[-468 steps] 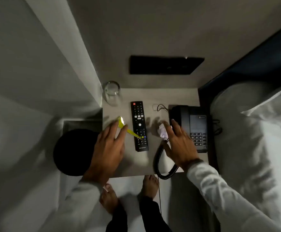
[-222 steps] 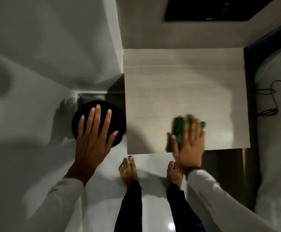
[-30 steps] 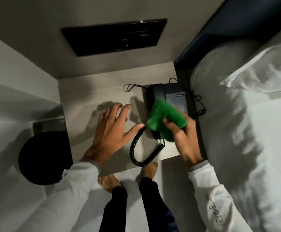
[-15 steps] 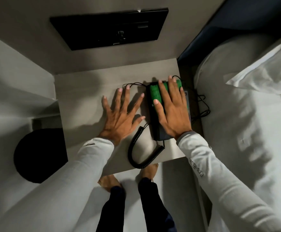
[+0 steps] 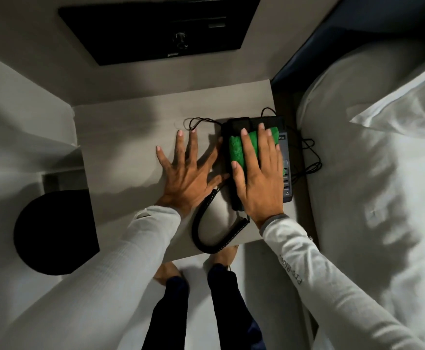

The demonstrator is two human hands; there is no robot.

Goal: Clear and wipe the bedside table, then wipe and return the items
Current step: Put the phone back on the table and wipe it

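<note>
A black desk phone [image 5: 286, 170] sits at the right side of the pale bedside table [image 5: 120, 147]. My right hand [image 5: 259, 173] lies flat on a green cloth [image 5: 239, 150], pressing it onto the phone's handset. The phone's coiled cord [image 5: 206, 223] loops toward the table's front edge. My left hand [image 5: 188, 170] rests flat on the tabletop just left of the phone, fingers spread, holding nothing. Most of the handset is hidden under the cloth and hand.
A black round bin [image 5: 52, 231] stands on the floor left of the table. A bed with white sheets [image 5: 383, 198] and a pillow [image 5: 408, 102] lies to the right. A black wall panel [image 5: 155, 29] hangs above the table. Thin cables [image 5: 310, 157] trail between phone and bed.
Over the last second my right hand brought the bunched cloth down and flattened it on the phone, then slid it slightly along the handset. My left hand stays planted on the table.
</note>
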